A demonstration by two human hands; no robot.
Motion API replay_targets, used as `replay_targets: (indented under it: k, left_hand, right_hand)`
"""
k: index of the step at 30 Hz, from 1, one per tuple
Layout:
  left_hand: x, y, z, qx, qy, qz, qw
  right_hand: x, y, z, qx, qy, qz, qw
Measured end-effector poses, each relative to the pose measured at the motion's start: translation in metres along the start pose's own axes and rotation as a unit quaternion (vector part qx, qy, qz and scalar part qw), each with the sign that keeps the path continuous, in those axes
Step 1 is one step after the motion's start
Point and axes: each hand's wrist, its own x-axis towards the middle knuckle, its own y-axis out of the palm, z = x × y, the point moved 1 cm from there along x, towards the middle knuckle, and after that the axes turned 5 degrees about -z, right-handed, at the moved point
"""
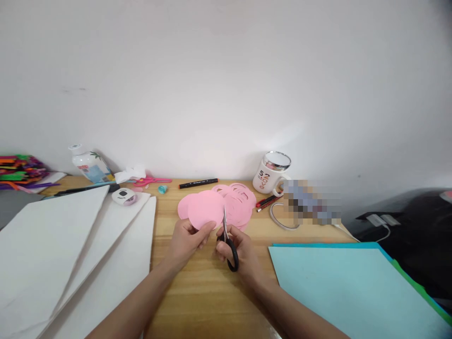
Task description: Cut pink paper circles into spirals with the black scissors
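Observation:
My left hand [187, 239] pinches the lower edge of a round pink paper piece [205, 209], holding it up over the wooden table [208, 292]. My right hand [237, 249] grips black-handled scissors [228, 242], its fingers through the loops, blades pointing up against the right edge of the pink piece. Behind lie more pink paper cut-outs [240, 200] with curled strips.
Large white sheets [70, 254] cover the left of the table; light blue paper [346, 287] over green lies at the right. Along the wall stand a white mug [270, 176], a black marker [197, 183], pink scissors [151, 181], a bottle [90, 165], a tape dispenser [124, 196] and colourful sticks [19, 172].

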Motion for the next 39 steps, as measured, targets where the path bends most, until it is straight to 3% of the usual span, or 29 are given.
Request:
replay_targets:
  k: [6, 18, 39]
  left_hand:
    - [0.0016, 0.0009, 0.0024, -0.044, -0.004, 0.033, 0.998]
    - [-0.0014, 0.0013, 0.0006, -0.017, 0.007, 0.028, 0.999]
    - [0.0, -0.002, 0.0022, 0.0, 0.017, 0.02, 1.0]
  right_hand:
    - [-0.0004, 0.0011, 0.0001, -0.007, -0.009, -0.003, 1.0]
    - [-0.0005, 0.0002, 0.0051, -0.022, -0.074, 0.005, 0.997]
    - [0.0003, -0.003, -0.0003, -0.019, -0.047, 0.005, 0.999]
